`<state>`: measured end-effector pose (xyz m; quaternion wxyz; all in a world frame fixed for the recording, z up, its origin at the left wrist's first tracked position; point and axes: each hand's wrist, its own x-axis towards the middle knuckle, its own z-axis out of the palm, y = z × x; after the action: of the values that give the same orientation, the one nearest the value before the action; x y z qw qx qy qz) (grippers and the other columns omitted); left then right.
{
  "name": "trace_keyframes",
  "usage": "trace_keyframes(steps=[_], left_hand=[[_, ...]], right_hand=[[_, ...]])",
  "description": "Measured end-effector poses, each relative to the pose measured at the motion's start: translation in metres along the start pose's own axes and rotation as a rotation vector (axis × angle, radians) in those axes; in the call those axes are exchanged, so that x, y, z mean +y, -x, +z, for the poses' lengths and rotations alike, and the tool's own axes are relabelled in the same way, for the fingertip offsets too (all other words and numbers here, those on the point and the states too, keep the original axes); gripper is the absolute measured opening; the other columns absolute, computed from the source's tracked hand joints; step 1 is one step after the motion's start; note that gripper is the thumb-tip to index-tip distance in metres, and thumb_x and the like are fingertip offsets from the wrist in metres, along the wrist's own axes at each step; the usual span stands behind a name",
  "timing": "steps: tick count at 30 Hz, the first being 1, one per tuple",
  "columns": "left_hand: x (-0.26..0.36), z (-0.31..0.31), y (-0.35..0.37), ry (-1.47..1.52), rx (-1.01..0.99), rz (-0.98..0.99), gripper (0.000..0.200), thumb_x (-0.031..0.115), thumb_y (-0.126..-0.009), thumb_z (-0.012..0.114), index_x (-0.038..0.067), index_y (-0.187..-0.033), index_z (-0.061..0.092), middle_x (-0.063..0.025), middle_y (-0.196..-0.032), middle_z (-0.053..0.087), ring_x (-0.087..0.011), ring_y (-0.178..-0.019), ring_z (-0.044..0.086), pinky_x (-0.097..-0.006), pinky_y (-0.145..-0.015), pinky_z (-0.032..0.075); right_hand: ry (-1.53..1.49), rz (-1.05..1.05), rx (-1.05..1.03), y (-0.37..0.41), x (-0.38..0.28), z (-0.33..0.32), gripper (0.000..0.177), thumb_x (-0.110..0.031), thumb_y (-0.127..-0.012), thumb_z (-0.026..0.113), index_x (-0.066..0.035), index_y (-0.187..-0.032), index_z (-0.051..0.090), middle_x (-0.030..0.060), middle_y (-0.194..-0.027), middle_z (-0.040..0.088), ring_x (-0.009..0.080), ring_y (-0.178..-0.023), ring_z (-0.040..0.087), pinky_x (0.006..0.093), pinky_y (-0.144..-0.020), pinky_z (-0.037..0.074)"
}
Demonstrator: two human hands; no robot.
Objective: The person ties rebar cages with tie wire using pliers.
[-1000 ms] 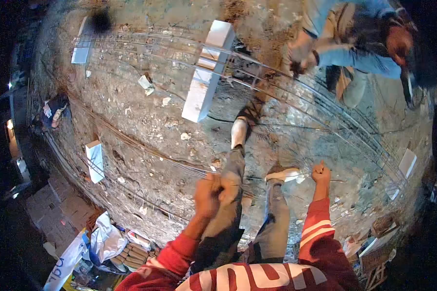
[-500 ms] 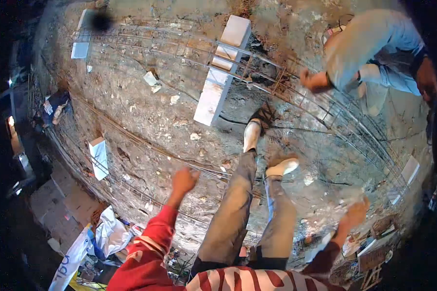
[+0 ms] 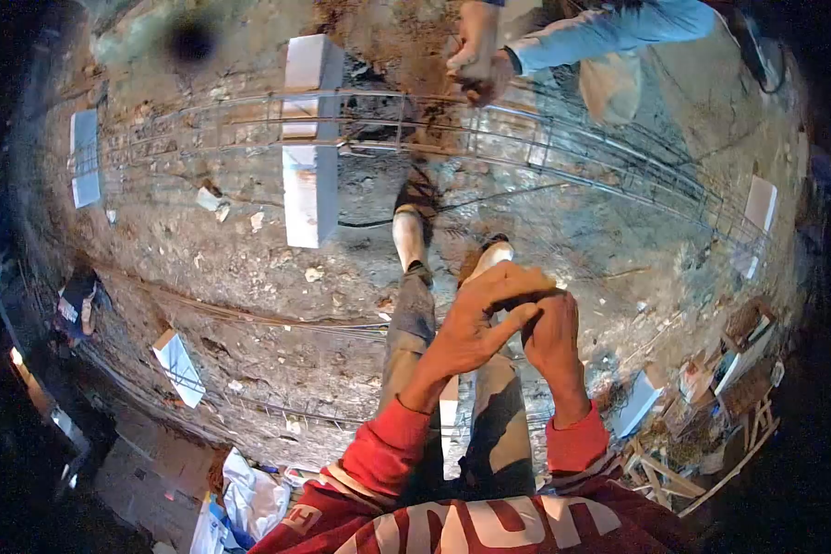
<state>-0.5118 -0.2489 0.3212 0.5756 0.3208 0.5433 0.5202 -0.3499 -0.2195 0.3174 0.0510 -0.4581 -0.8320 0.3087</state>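
Observation:
My left hand (image 3: 483, 323) and my right hand (image 3: 551, 334) meet in front of my body, above my legs and shoes. The left fingers and thumb curve across to the right hand's fingertips, closed there. My right hand is bent with its fingers curled inward. Anything small between them is hidden. Beyond my feet, a long steel rebar cage (image 3: 402, 134) runs across a white block (image 3: 311, 198). A co-worker's hands (image 3: 478, 69) are close together over the cage's far side.
More white blocks stand at the far left (image 3: 85, 157), lower left (image 3: 179, 369) and right (image 3: 757, 212). Thin rods (image 3: 240, 314) cross the rocky ground at left. Wooden scraps (image 3: 748, 369) lie at lower right, plastic sacks (image 3: 249, 494) at lower left. Another person (image 3: 78, 305) is at far left.
My hands were wide apart and have come together in front of me. My view has turned, shifting the blocks left. The co-worker's hands have come together over the cage.

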Motion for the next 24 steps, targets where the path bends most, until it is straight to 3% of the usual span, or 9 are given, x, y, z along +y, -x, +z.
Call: trace_keyframes(steps=[3,5,7,8,9,12,13,18,24], left_hand=[[-0.007,0.012,-0.005,0.21,-0.121,0.052,0.028,0.01,-0.082,0.066,0.002,-0.108,0.065,-0.011,-0.098,0.062,-0.0195,-0.086,0.058,-0.0311,-0.078,0.046],[-0.003,0.022,-0.011,-0.041,-0.084,0.157,0.024,0.008,-0.082,0.065,0.003,-0.105,0.067,-0.0106,-0.098,0.062,-0.0204,-0.09,0.059,-0.0325,-0.081,0.046],[-0.006,0.031,-0.012,0.028,-0.017,0.079,0.02,0.007,-0.083,0.064,0.001,-0.101,0.067,-0.01,-0.096,0.064,-0.0191,-0.086,0.06,-0.0304,-0.079,0.047],[-0.009,0.035,-0.013,0.1,0.064,0.003,0.016,0.006,-0.084,0.063,-0.002,-0.097,0.068,-0.0095,-0.094,0.065,-0.0178,-0.082,0.061,-0.0284,-0.076,0.047],[-0.013,0.038,-0.014,0.172,0.145,-0.072,0.014,0.006,-0.086,0.061,-0.004,-0.094,0.068,-0.0089,-0.092,0.067,-0.0164,-0.079,0.061,-0.0264,-0.074,0.048],[-0.026,0.04,-0.02,0.495,0.324,-0.125,0.02,0.012,-0.09,0.062,-0.006,-0.098,0.065,-0.0113,-0.087,0.067,-0.014,-0.072,0.06,-0.0225,-0.066,0.047],[-0.025,0.04,-0.024,0.697,0.405,-0.179,0.023,0.014,-0.091,0.062,-0.006,-0.101,0.064,-0.012,-0.086,0.066,-0.0141,-0.073,0.06,-0.0225,-0.064,0.048],[-0.033,0.061,-0.042,0.621,0.604,-0.326,0.029,0.017,-0.09,0.064,-0.007,-0.107,0.062,-0.0096,-0.082,0.065,-0.01,-0.068,0.058,-0.0176,-0.054,0.042],[-0.052,0.066,-0.035,0.268,0.408,-0.372,0.028,0.017,-0.092,0.062,-0.006,-0.108,0.063,-0.0056,-0.076,0.063,-0.009,-0.063,0.054,-0.0188,-0.055,0.041]], right_hand=[[-0.167,0.278,-0.116,-0.022,0.012,-0.022,0.029,-0.001,-0.073,0.061,0.0,-0.1,0.051,0.019,-0.099,0.06,0.0401,-0.096,0.056,0.0507,-0.08,0.04],[-0.057,0.071,0.13,-0.019,0.018,-0.022,0.031,-0.004,-0.075,0.06,-0.003,-0.105,0.054,0.0182,-0.09,0.062,0.041,-0.087,0.058,0.05,-0.075,0.043],[-0.156,0.228,-0.143,-0.03,0.011,-0.035,0.036,-0.004,-0.075,0.058,-0.005,-0.111,0.055,0.019,-0.086,0.063,0.0439,-0.079,0.058,0.0506,-0.07,0.045],[0.009,0.092,-0.009,-0.022,0.021,-0.028,0.029,-0.006,-0.08,0.061,-0.004,-0.109,0.057,0.0135,-0.08,0.064,0.0323,-0.067,0.061,0.0406,-0.063,0.048],[0.005,0.095,0.002,-0.025,0.021,-0.038,0.029,-0.006,-0.08,0.061,-0.004,-0.109,0.057,0.0135,-0.08,0.064,0.0323,-0.067,0.061,0.0406,-0.063,0.048],[-0.973,0.474,-0.094,-0.026,0.022,-0.08,0.021,-0.015,-0.088,0.062,-0.002,-0.105,0.064,-0.0008,-0.073,0.057,0.0044,-0.068,0.051,0.0208,-0.06,0.042],[-0.792,0.407,-0.107,-0.018,0.039,-0.084,0.018,-0.012,-0.088,0.062,-0.003,-0.101,0.068,0.0018,-0.073,0.06,0.0061,-0.066,0.053,0.0217,-0.061,0.043],[-0.557,0.251,-0.21,0.005,0.074,-0.076,0.014,-0.011,-0.086,0.062,-0.002,-0.095,0.069,0.0119,-0.084,0.068,0.0176,-0.073,0.065,0.0288,-0.066,0.048],[-0.562,0.433,-0.195,0.046,0.088,-0.017,0.019,-0.011,-0.086,0.061,-0.002,-0.102,0.064,0.015,-0.084,0.067,0.0238,-0.073,0.064,0.0326,-0.068,0.049]])
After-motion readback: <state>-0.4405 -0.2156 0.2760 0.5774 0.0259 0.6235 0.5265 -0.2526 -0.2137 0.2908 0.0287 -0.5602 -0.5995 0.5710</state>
